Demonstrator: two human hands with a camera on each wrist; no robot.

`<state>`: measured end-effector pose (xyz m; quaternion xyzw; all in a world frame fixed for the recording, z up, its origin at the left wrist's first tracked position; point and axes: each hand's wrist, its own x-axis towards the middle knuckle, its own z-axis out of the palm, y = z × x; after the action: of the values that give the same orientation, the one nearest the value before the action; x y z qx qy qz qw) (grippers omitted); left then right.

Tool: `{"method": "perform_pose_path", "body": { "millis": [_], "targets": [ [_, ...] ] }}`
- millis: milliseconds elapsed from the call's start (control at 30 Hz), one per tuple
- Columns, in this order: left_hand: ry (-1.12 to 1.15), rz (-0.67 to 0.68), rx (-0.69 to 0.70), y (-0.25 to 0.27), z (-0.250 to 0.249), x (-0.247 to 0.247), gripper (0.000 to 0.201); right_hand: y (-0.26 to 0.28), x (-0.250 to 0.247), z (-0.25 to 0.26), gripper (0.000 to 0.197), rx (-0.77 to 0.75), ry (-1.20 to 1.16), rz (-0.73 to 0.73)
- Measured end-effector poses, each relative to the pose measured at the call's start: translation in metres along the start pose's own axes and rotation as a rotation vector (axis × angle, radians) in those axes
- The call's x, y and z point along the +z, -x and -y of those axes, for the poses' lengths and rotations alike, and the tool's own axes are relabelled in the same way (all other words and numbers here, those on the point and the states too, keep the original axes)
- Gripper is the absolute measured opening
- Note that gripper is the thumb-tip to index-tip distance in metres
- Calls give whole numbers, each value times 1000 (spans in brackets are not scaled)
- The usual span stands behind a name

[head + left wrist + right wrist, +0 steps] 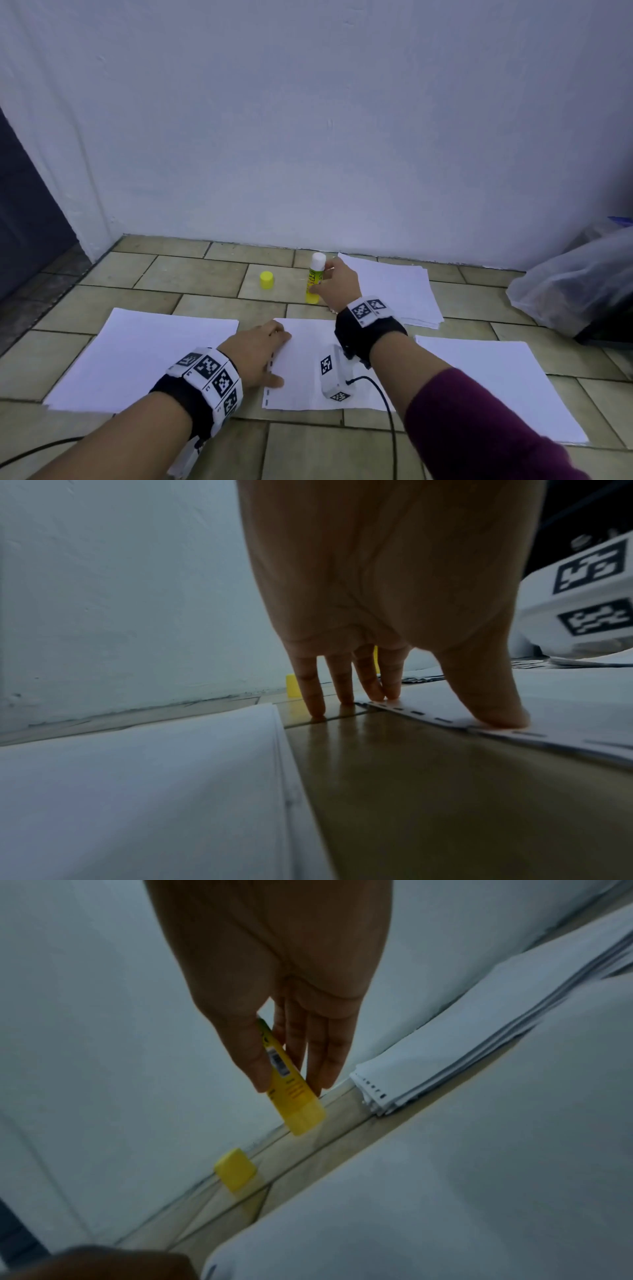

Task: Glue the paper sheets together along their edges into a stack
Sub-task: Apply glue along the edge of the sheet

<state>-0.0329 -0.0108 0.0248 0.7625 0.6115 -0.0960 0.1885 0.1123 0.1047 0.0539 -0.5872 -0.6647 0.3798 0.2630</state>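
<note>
Head view: your right hand (337, 286) pinches the upright glue stick (314, 278) on the floor, by the paper stack (397, 287).
Left hand (257, 353): fingers spread flat, pressing the middle sheet (301, 370).
Nearby: yellow cap (267, 280) left of the glue; plastic bag (575, 284) far right.

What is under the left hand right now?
The left hand presses on the left edge of the middle sheet, thumb and two fingers on it, two fingers on the floor tiles. Whether more sheets lie beneath cannot be seen.
</note>
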Motion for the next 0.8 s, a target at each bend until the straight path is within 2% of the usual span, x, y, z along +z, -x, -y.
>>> {"method": "perform_pose_path", "body": {
  "millis": [200, 367, 500, 567, 667, 733, 800],
  "targets": [
    [43, -17, 2, -2, 3, 2, 83, -20, 20, 3, 42, -72, 281, 39],
    [67, -12, -32, 0, 1, 2, 82, -24, 22, 2, 46, -80, 306, 62],
    [62, 2, -43, 0, -2, -2, 83, -20, 14, 0, 61, -59, 277, 110],
    [58, 0, -42, 1, -4, -4, 82, -13, 0, -4, 58, -76, 218, 101],
    [66, -2, -37, 1, -6, -5, 75, 5, -40, -20, 36, -128, 267, 90],
    [84, 3, -33, 1, -6, -4, 67, 19, -78, -43, 27, -87, 357, 64],
    [81, 5, -31, 1, -5, -4, 60, 35, -118, -74, 25, 11, 460, 24]
  ]
}}
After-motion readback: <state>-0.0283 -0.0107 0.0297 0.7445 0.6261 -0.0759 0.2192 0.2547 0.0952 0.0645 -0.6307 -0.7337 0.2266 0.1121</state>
